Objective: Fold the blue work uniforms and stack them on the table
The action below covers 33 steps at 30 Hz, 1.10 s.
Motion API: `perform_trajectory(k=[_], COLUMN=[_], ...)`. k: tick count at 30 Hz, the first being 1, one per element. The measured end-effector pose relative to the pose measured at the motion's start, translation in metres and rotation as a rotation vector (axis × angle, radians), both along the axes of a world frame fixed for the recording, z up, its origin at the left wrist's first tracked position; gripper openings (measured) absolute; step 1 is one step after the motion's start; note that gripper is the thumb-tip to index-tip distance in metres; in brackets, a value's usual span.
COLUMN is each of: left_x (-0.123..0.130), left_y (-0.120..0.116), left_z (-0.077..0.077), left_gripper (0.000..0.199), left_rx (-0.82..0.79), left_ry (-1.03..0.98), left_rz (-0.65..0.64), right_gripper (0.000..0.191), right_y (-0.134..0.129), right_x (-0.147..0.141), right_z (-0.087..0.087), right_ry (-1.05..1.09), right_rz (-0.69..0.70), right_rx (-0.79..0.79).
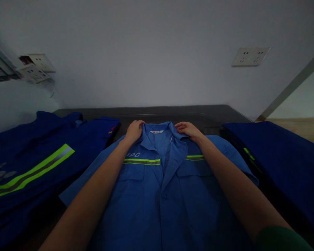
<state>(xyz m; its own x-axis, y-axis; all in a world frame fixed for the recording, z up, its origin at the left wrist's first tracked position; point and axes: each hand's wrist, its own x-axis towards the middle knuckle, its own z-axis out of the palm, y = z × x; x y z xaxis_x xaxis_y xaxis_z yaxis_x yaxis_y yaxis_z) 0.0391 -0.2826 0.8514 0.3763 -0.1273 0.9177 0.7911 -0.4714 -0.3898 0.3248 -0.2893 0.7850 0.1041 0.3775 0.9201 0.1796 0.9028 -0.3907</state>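
A light blue work shirt with yellow-green reflective strips lies face up, its collar toward the wall and its short sleeves spread to both sides. At the left side of the collar, my left hand pinches the fabric, its fingertips partly hidden behind the collar edge. My right hand has its fingers closed on the right side of the collar. Between them the collar stands open, with a white label showing inside. My forearms cover parts of the chest and sleeves.
Dark blue garments with a reflective stripe lie at the left. Folded dark blue clothing is at the right. Behind the dark table rises a wall with sockets.
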Motion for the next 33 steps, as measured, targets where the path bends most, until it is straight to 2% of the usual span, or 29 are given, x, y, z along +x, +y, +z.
perform_trajectory(k=[2, 4, 6, 9, 11, 14, 16, 17, 21, 23, 25, 28, 33], left_x=[-0.002, -0.003, -0.004, -0.003, -0.001, 0.002, 0.003, 0.003, 0.001, -0.002, -0.003, -0.004, 0.002], left_y=[0.003, 0.006, 0.008, 0.011, 0.012, 0.018, 0.024, 0.028, 0.038, 0.038, 0.033, 0.024, 0.014], left_z=[0.002, 0.005, 0.007, 0.009, 0.010, 0.010, 0.009, 0.009, 0.008, 0.008, 0.008, 0.006, -0.004], left_gripper=[0.041, 0.042, 0.041, 0.033, 0.030, 0.034, 0.035, 0.035, 0.035, 0.037, 0.039, 0.049, 0.044], left_rx=[0.056, 0.082, 0.066, 0.010, -0.011, -0.029, -0.057, -0.071, -0.084, -0.051, 0.005, 0.067, -0.005], left_ry=[0.066, 0.114, 0.133, 0.143, 0.133, 0.118, 0.103, 0.086, 0.002, -0.002, 0.012, 0.059, 0.247], left_rz=[-0.004, 0.001, 0.007, 0.016, 0.027, 0.029, 0.035, 0.041, 0.050, 0.023, -0.018, -0.050, 0.029], right_gripper=[0.017, 0.023, 0.050, 0.085, 0.089, 0.085, 0.079, 0.074, 0.051, 0.046, 0.042, 0.033, 0.028], right_y=[-0.006, -0.015, -0.023, -0.025, -0.018, -0.002, 0.009, 0.013, 0.021, 0.021, 0.019, 0.016, 0.021], right_x=[0.003, 0.006, 0.005, -0.003, -0.013, -0.030, -0.039, -0.041, -0.043, -0.041, -0.040, -0.042, -0.055], right_z=[0.000, -0.002, -0.006, -0.011, -0.011, -0.005, 0.000, 0.001, 0.000, -0.003, -0.005, -0.006, -0.012], right_ry=[-0.041, -0.087, -0.146, -0.240, -0.189, -0.003, 0.035, 0.025, -0.067, -0.115, -0.152, -0.235, -0.466], right_rz=[-0.114, -0.154, -0.051, 0.266, 0.405, 0.411, 0.279, 0.163, -0.438, -0.647, -0.754, -0.797, -0.866], right_rx=[0.013, -0.026, -0.108, -0.174, -0.124, -0.021, 0.045, 0.092, 0.355, 0.459, 0.528, 0.569, 0.527])
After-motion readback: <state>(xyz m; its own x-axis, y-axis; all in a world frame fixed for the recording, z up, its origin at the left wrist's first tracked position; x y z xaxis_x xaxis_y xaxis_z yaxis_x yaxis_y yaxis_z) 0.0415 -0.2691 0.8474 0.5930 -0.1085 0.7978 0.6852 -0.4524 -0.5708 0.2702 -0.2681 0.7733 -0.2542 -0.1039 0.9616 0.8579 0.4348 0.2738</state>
